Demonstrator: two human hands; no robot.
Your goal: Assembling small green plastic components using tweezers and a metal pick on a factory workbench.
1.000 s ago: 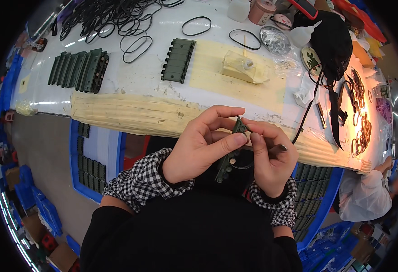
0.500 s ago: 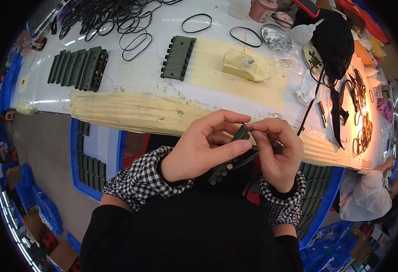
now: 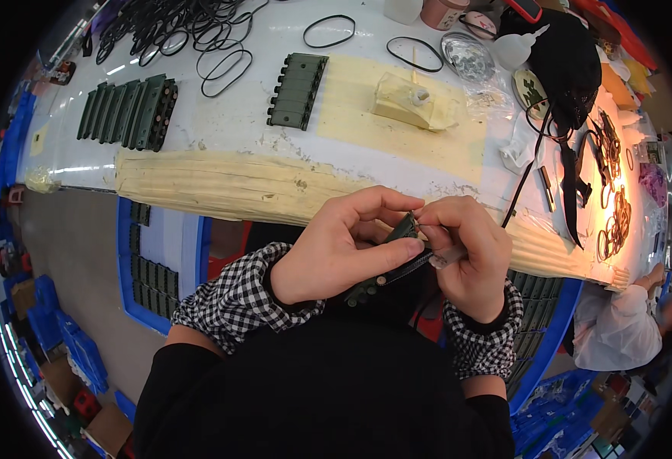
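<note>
My left hand [image 3: 344, 249] is closed round a dark green toy tank chassis [image 3: 366, 291] with small round wheels along its side, held tilted in front of me near the table's edge. A thin ribbed black rubber track [image 3: 410, 268] runs along the wheels. With its fingertips pinched at the chassis's upper end, my right hand [image 3: 474, 252] grips the track there; the exact pinch point is partly hidden by the fingers. On the table, one row of similar green chassis [image 3: 298, 92] lies flat, and another row [image 3: 125, 115] stands on edge to its left.
A tangle of black loops [image 3: 175, 30] lies at the far left, with loose loops [image 3: 330, 30] nearby. A taped block [image 3: 412, 103] sits mid-table. Scissors [image 3: 568, 183] and a black bag [image 3: 562, 69] lie right. Blue trays [image 3: 124, 268] hold green parts below. Another person's sleeve [image 3: 619, 329] shows right.
My right fingertips have shifted slightly at the chassis's upper end, and my right thumb has moved. The chassis tilts a little differently. The whole view has moved slightly.
</note>
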